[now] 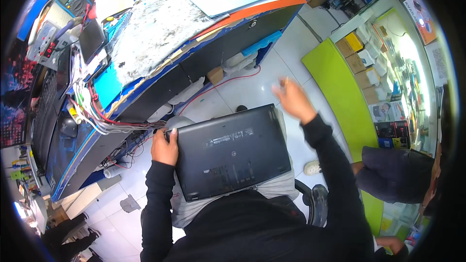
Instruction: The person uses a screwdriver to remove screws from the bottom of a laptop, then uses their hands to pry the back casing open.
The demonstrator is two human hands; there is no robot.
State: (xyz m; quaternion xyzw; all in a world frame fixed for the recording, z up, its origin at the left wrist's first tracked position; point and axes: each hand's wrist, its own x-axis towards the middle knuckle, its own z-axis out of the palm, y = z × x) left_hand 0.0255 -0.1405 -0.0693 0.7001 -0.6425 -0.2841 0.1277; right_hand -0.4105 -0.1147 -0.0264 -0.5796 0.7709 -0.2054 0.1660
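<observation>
A black laptop (228, 153) lies upside down across my lap, its underside with vents and labels facing up. My left hand (165, 148) grips its left edge, thumb on top and fingers beneath the side. Off the laptop's far right corner, my right hand (295, 99) is held in the air, apart from it. Motion smears the right fingers, so whether they hold anything small does not show.
A cluttered workbench (150, 34) stands ahead and to the left, with a multimeter (74, 1) and a bundle of cables (104, 125) at its edge. On the right is a green-edged glass display case (340, 87) full of boxes. Another person (395, 174) stands beside it.
</observation>
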